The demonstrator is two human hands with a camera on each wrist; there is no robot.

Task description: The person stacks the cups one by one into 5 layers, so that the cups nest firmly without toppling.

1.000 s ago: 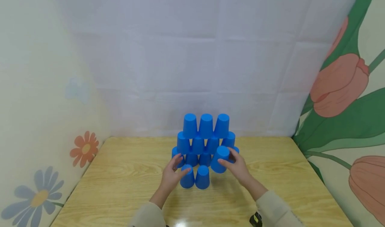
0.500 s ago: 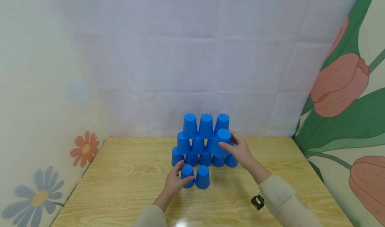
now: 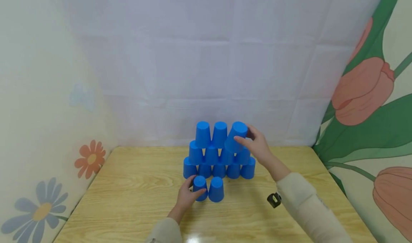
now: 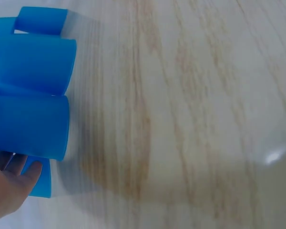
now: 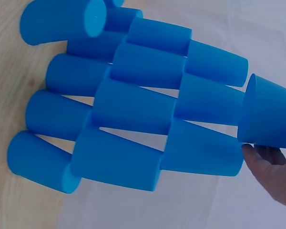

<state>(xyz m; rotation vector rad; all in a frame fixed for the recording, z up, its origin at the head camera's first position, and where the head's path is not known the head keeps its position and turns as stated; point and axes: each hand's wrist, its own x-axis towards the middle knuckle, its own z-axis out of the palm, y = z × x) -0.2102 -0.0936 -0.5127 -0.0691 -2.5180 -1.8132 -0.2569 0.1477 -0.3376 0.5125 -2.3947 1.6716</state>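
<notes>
My right hand (image 3: 259, 148) holds an upside-down blue plastic cup (image 3: 236, 138) by its side, in front of the upper right of a cup pyramid. In the right wrist view this cup (image 5: 271, 112) is at the top row's outer edge, just above it. Rows of inverted blue cups (image 3: 211, 155) form the pyramid, with three in the highest row. Low at the front, my left hand (image 3: 186, 197) has thumb and fingers around another inverted cup (image 3: 200, 189) on the table. Beside that one stands one more inverted cup (image 3: 216, 190).
Pale wood-grain table (image 3: 135, 193) lies under everything. Behind the pyramid hangs a white creased cloth (image 3: 173, 68). Flower-painted walls (image 3: 42, 128) flank both sides. A small black object (image 3: 274, 200) is at the right sleeve (image 3: 299, 189).
My right hand has raised its cup from near the pyramid's base to the top row's height. My left hand has closed in around the left front cup.
</notes>
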